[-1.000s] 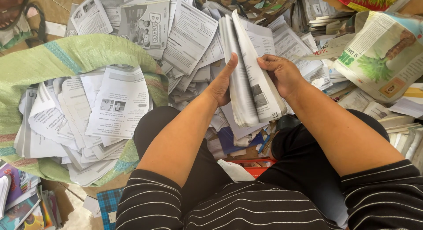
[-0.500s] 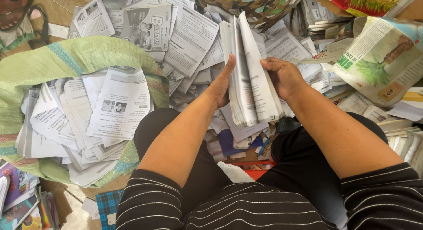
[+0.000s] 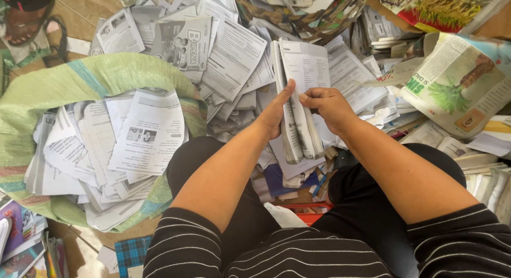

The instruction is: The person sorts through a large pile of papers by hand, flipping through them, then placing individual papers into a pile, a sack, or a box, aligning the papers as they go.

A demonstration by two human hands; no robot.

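Head view
Floor [image 3: 80, 12]: brown, mostly buried under loose printed sheets [image 3: 234, 54].
Booklet [image 3: 301, 97]: held upright in front of the seated person's knees, above the heap.
Left hand [image 3: 277, 110]: fingers pressed together, flat against the booklet's left face.
Right hand [image 3: 324, 102]: fingers pinching the open page edges.
Handling: looks light, floppy and easily torn; best gripped near the spine.
Green sack [image 3: 80, 81]: to the left, full of torn pages.
Obstruction: a colourful newspaper [image 3: 458, 86] and paper stacks crowd the right.
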